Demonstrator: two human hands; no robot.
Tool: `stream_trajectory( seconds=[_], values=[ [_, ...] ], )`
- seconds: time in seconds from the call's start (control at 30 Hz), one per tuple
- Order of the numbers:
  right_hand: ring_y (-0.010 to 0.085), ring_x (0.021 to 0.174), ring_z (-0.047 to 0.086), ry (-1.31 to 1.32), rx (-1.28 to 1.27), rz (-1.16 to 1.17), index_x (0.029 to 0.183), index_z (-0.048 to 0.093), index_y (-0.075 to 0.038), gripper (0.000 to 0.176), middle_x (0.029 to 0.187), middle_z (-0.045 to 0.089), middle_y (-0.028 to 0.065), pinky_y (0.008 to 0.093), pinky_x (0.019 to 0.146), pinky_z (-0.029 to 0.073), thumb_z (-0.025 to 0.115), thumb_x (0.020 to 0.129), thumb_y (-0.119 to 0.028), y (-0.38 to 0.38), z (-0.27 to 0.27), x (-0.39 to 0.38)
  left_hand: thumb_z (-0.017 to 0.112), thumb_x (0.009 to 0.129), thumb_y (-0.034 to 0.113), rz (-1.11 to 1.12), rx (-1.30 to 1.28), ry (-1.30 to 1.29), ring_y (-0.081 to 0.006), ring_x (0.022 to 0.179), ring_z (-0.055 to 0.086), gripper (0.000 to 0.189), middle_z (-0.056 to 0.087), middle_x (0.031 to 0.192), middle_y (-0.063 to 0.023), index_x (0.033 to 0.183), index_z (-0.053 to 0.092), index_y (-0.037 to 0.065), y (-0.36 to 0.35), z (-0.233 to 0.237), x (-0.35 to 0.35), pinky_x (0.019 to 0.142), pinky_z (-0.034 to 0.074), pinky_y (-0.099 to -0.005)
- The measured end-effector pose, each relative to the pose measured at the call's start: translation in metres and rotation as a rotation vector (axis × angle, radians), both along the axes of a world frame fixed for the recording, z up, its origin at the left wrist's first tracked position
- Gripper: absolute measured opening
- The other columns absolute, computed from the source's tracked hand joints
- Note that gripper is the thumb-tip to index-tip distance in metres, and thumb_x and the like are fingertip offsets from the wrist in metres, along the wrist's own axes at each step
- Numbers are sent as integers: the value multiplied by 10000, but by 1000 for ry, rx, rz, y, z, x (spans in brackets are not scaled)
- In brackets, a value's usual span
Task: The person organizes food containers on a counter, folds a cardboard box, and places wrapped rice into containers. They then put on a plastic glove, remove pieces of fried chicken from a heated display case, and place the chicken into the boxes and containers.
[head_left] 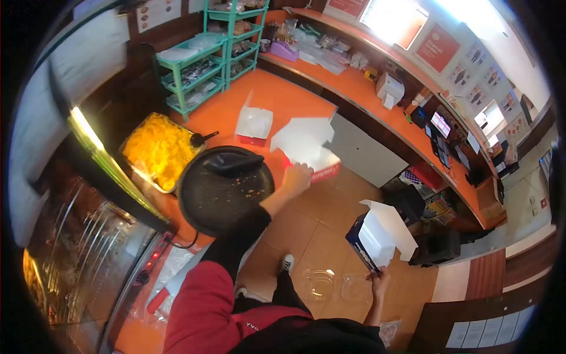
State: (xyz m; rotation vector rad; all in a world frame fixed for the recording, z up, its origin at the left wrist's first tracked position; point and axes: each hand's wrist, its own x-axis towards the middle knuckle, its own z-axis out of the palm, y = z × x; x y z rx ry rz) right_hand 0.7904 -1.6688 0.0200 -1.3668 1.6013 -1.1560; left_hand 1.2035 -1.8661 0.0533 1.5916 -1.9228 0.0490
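My left hand (299, 179) is closed on the near edge of a red takeaway box (322, 163), its white lid standing open. Low on the right, my right hand (378, 282) grips the lower corner of a dark blue takeaway box (376, 236), also open with a white inside. Both boxes are tilted, and I see nothing inside either one. Left of my left hand sits a round black pan (227, 197) with crumbs and a dark utensil (236, 164) on it. A smaller open red-and-white box (254, 125) stands on the orange counter behind the pan.
A tray of yellow food (159, 150) with a black-handled scoop (204, 138) stands left of the pan. A lit glass display case (76, 253) borders the left side. Green shelves (203, 71) hold supplies. Clear plastic containers (319, 284) lie low in front of me. A printer (390, 88) sits on the far counter.
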Motion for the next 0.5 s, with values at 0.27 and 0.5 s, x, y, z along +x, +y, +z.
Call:
stream_trajectory(
  seconds=[0.27, 0.5],
  values=[
    [122, 500, 542, 220, 30, 93, 734, 506, 8, 71, 571, 544, 55, 252, 447, 434, 545, 756, 63, -208, 18, -13, 549, 738, 158, 324, 163, -164, -229, 861, 553, 125, 581, 862, -59, 839, 607, 112, -220, -29, 22, 670, 452, -389],
    [94, 526, 527, 304, -49, 349, 733, 510, 21, 81, 587, 548, 49, 251, 477, 421, 566, 730, 79, -405, 32, 52, 564, 754, 191, 559, 235, -123, -236, 925, 552, 186, 587, 926, -64, 915, 604, 107, -340, -35, 98, 719, 467, -409]
  ],
)
